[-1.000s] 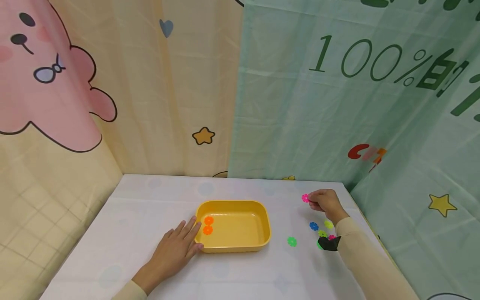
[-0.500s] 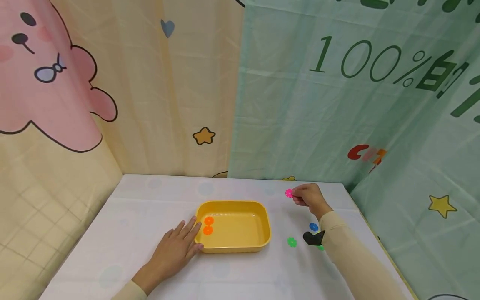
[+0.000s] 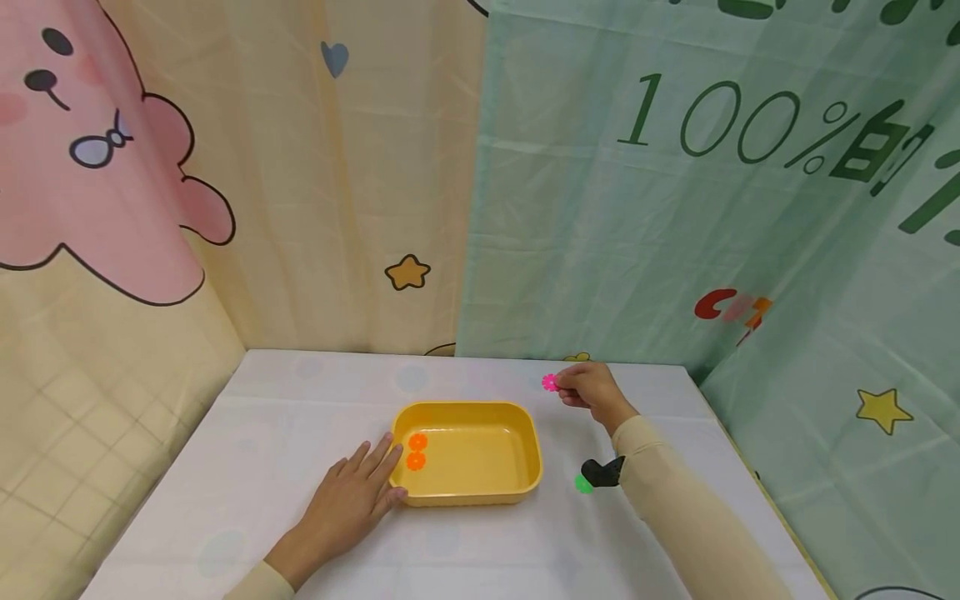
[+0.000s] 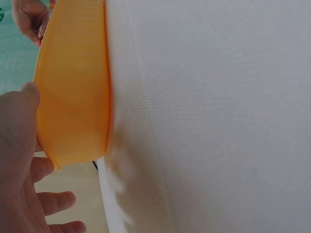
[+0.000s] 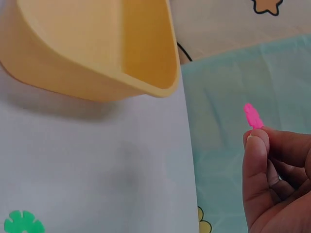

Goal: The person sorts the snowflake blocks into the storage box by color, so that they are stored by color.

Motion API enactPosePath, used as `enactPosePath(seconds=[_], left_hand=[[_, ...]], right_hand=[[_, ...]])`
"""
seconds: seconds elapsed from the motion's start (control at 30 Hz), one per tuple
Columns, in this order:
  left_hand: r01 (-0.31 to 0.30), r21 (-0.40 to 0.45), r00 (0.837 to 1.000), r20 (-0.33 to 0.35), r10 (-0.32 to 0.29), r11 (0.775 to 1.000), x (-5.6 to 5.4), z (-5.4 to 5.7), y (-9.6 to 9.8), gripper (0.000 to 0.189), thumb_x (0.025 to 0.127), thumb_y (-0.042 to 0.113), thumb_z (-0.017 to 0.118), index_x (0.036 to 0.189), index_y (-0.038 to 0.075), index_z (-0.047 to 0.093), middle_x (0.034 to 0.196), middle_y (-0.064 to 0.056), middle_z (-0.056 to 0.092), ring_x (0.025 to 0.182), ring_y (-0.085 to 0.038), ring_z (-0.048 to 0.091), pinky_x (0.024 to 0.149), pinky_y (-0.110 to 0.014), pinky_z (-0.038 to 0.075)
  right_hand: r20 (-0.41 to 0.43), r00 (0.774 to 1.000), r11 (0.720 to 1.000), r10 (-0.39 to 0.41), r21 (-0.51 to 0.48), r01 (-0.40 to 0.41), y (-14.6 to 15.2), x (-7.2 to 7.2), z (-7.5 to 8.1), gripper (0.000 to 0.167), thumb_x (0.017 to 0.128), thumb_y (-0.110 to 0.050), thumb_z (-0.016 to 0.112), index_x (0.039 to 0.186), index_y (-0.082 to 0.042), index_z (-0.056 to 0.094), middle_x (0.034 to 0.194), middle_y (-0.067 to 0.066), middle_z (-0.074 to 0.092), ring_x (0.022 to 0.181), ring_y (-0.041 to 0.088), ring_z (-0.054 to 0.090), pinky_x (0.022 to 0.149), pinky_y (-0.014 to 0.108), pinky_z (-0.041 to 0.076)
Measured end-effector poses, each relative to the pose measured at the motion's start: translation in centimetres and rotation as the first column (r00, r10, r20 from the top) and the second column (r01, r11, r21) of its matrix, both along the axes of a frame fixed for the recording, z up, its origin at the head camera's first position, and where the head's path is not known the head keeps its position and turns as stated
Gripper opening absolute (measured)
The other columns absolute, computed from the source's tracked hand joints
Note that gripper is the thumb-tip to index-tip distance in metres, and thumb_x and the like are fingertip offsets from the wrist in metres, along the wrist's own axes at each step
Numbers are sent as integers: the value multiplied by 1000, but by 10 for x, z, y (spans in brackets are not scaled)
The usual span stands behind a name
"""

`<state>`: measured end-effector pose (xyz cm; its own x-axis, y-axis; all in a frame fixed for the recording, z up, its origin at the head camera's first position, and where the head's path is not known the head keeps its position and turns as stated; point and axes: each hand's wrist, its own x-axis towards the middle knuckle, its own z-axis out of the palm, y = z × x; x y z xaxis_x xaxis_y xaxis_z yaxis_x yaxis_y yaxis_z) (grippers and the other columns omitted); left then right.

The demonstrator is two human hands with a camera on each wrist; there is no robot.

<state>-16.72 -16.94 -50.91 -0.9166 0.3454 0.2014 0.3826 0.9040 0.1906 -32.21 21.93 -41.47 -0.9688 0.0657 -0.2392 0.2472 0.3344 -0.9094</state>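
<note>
My right hand (image 3: 594, 392) pinches a pink flower-shaped plastic piece (image 3: 550, 382) between thumb and fingertips, raised beyond the tray's far right corner. Seen edge-on in the right wrist view, the pink piece (image 5: 252, 116) sticks out past the thumb tip. A yellow rectangular tray (image 3: 465, 500) stands mid-table, with two orange flower-shaped pieces (image 3: 417, 452) lying at its left end. Fingers spread and mostly straight, my left hand (image 3: 343, 504) rests at the tray's left rim. The left wrist view has the thumb against the tray's wall (image 4: 73, 97).
A green flower-shaped piece (image 3: 582, 484) lies on the white table (image 3: 465, 550) right of the tray, partly covered by a black object (image 3: 602, 473) at my right sleeve. Printed curtains (image 3: 360, 208) hang behind the table and along both sides.
My right hand has moved left and slightly away across the table with the pink piece. Its sleeve now covers several pieces that showed before. My left hand and the tray have stayed put.
</note>
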Motion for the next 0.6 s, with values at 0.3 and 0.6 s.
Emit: enactPosePath(seconds=[0.3, 0.6], left_hand=[[-1, 3, 1000, 5, 1, 1000, 0, -1, 1, 71, 101, 59, 50, 156, 14, 44, 166, -7, 33, 145, -41, 41, 108, -66, 39], [1, -4, 1000, 9, -1, 1000, -1, -2, 0, 71, 102, 60, 49, 156, 15, 43, 166, -7, 32, 145, -41, 40, 108, -65, 39]], right_hand=[[8, 1000, 1000, 8, 10, -8, -23, 0, -3, 18, 97, -8, 69, 109, 6, 71, 84, 10, 71, 69, 20, 67, 67, 24, 60], [20, 999, 999, 35, -7, -35, -52, 1, -9, 14, 96, -6, 70, 103, 4, 73, 80, 9, 70, 63, 16, 63, 66, 25, 60]])
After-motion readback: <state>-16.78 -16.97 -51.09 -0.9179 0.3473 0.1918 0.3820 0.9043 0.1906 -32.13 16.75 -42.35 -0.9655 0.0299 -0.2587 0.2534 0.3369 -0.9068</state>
